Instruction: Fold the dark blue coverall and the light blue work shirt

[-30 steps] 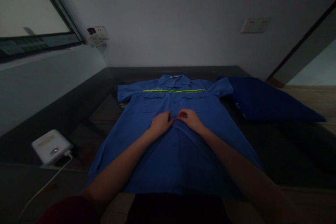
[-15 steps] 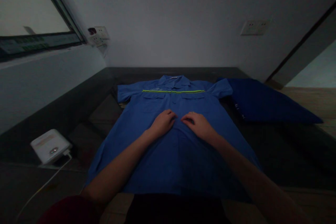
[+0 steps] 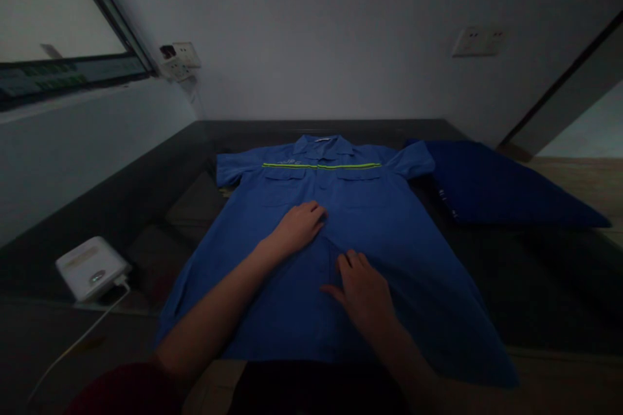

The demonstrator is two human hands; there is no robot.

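A blue short-sleeved shirt (image 3: 287, 272) lies spread face up, collar away from me, with a yellow-green stripe across the chest above two flap pockets. At the middle of its front, my left hand (image 3: 299, 225) is closed, fingertips curled down on the button edge below the pockets; the exact pinch is hidden. Lower on the front, just right of the centre line, rests my right hand (image 3: 365, 292), its thumb spread away from the fingers and nothing held in it. A slight crease runs in the cloth between the two hands.
Beneath the shirt is a dark surface (image 3: 195, 201). To the right lies a darker blue folded cloth or bag (image 3: 496, 188). A white box-shaped device (image 3: 92, 267) with a cable sits at the left. Wall sockets (image 3: 479, 41) are on the back wall.
My right hand has moved down the shirt front towards me and its fingers have opened. The shirt's lower right part has spread outward. My left hand has stayed nearly in place.
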